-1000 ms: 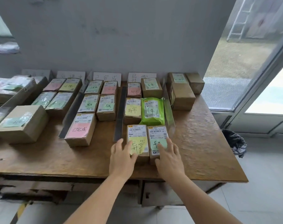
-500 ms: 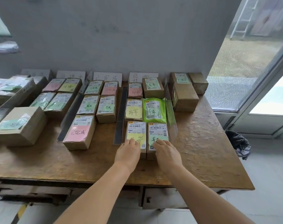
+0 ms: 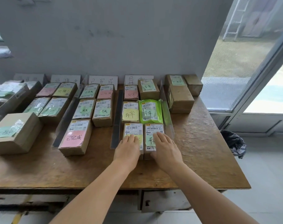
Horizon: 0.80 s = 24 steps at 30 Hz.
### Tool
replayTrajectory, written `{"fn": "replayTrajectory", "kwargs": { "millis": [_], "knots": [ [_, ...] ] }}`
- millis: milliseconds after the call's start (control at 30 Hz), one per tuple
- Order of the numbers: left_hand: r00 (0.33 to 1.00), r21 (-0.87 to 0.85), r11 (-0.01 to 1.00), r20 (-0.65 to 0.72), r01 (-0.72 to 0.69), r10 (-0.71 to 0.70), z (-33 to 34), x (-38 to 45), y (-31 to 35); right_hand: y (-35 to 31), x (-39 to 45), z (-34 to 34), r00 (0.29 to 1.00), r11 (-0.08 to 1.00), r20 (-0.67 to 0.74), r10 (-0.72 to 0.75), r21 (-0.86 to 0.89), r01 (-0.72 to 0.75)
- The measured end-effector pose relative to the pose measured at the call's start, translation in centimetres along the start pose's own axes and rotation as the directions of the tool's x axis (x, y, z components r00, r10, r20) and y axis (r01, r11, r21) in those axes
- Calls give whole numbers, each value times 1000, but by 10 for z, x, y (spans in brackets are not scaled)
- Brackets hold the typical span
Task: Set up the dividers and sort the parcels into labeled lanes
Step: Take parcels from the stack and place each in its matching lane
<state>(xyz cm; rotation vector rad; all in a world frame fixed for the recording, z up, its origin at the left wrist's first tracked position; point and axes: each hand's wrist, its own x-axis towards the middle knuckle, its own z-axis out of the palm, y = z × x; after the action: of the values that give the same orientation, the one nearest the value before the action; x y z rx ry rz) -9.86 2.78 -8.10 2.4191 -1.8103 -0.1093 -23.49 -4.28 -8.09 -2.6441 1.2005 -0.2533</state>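
hands (image 3: pixel 147 147) (flat) press two parcels (image 3: pixel 143 135) between dividers (image 3: pixel 117 117).

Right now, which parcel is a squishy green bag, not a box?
The bright green bag, middle row of the rightmost lane, just beyond the right hand; all others are brown boxes.

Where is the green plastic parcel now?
In the head view, the green plastic parcel lies right of centre, directly behind the box under the right hand.
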Motion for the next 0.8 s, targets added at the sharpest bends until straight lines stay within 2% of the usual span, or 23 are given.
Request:
{"fn": "replayTrajectory", "kwargs": {
  "millis": [200, 400, 567, 800],
  "knots": [
    [992, -55, 998, -123, -11, 4, -31, 19, 20, 17, 7, -38, 993, 996, -70, 91, 9, -91],
    [987, -59, 997, -156, -52, 43, -47, 61, 54, 62, 30, -70, 987, 990, -85, 139, 27, -137],
    [992, -64, 997, -124, -46, 38, -49, 112, 92, 115, 58, -89, 982, 985, -77, 173, 40, -170],
    [999, -161, 986, -27, 38, -43, -33, 194, 149, 190, 112, -100, 981, 981, -49, 186, 68, -183]
  ]
}}
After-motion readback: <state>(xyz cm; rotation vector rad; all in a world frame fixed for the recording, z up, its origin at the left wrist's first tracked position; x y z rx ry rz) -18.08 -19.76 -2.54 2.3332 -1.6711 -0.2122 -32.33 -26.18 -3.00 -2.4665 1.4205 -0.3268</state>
